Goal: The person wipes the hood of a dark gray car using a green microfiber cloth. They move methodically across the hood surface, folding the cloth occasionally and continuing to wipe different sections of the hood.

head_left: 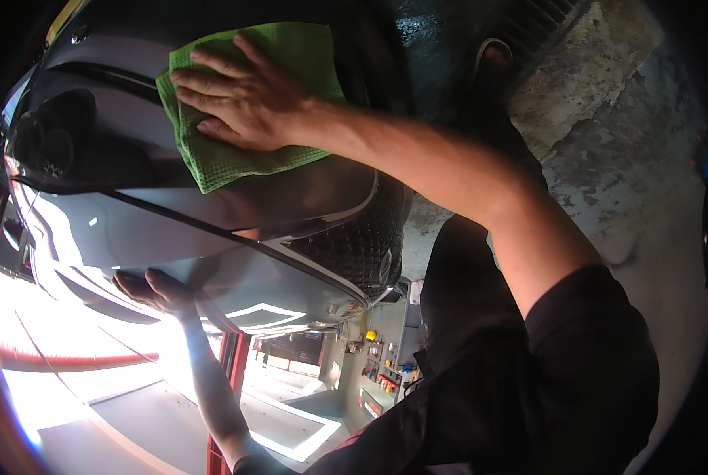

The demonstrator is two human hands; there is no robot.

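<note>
My right hand (247, 99) lies palm down with its fingers spread on a green waffle-weave cloth (302, 59). The cloth is laid out flat against the glossy dark car body (283, 210), and its near corner hangs toward a panel seam. On the other side of that seam, my left hand (160, 291) rests bare on the shiny hood (172, 245), in shadow against strong glare. Its fingers reach out over the paint and nothing shows in them. A dark mesh grille (346, 241) lies to the right of the cloth's lower edge.
Worn, patchy concrete floor (591, 158) spreads at the right, with a slotted drain grate (540, 24) and a shoe (495, 55) near the top. Wall shelves (382, 364) hold several small items. A red post (226, 372), a red hose (77, 358) and bright light frames show below.
</note>
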